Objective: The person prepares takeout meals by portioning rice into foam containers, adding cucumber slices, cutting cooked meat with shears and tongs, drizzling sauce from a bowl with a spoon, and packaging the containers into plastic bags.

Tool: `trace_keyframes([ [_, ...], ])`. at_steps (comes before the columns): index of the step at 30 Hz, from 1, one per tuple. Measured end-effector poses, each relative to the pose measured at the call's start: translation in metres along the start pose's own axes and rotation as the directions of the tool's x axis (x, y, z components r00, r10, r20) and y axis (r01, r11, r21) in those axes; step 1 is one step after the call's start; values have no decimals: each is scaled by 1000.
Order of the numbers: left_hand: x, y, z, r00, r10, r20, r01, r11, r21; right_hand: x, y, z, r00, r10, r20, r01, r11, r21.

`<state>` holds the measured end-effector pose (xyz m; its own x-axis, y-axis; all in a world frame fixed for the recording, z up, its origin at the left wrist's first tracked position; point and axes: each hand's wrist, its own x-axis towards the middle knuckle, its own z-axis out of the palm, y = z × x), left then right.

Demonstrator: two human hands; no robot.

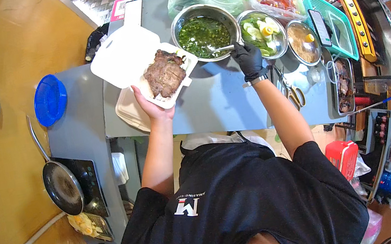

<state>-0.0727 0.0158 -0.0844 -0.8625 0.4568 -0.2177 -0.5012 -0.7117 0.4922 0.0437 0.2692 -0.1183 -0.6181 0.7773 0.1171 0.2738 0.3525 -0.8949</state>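
Note:
My left hand (154, 105), bare, holds up an open white foam takeout box (122, 56) from below. A browned piece of grilled meat (166, 73) lies in its base; what is beneath the meat is mostly hidden. My right hand (248, 59) wears a black glove and grips the handle of a metal spoon (222, 48). The spoon's bowl end dips into a steel bowl (176, 32) of oil with chopped green onion (200, 34). Just right of that hand sits a bowl of sliced cucumber and greens (262, 33) under a clear lid.
Closed foam boxes (129, 111) lie below my left hand. Scissors (293, 94), a lidded bowl of shredded food (302, 42) and a tray of meat (343, 85) are at right. A teal basket (349, 30) holds a phone (319, 27). At left are a blue basket (50, 99) and a frying pan (62, 187).

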Motion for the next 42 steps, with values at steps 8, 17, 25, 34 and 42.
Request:
trace_keyframes([
  [8, 7, 4, 7, 996, -35, 76, 33, 999, 33, -12, -23, -18, 992, 97, -79, -74, 962, 261],
  [17, 2, 22, 38, 955, -284, 84, 289, 955, -61, -36, -118, -17, 997, 36, 62, -62, 862, 503],
  [25, -2, 13, 42, 898, -381, 220, 405, 912, -71, -40, -151, -19, 962, -186, 199, 106, 929, 355],
  [34, 3, 19, 26, 943, -327, 63, 330, 943, -37, -29, -117, -50, 975, -223, -17, 220, 939, 264],
  [42, 6, 13, 18, 964, -263, -29, 264, 964, 31, 14, -22, -16, 992, 106, -66, -85, 959, 269],
])
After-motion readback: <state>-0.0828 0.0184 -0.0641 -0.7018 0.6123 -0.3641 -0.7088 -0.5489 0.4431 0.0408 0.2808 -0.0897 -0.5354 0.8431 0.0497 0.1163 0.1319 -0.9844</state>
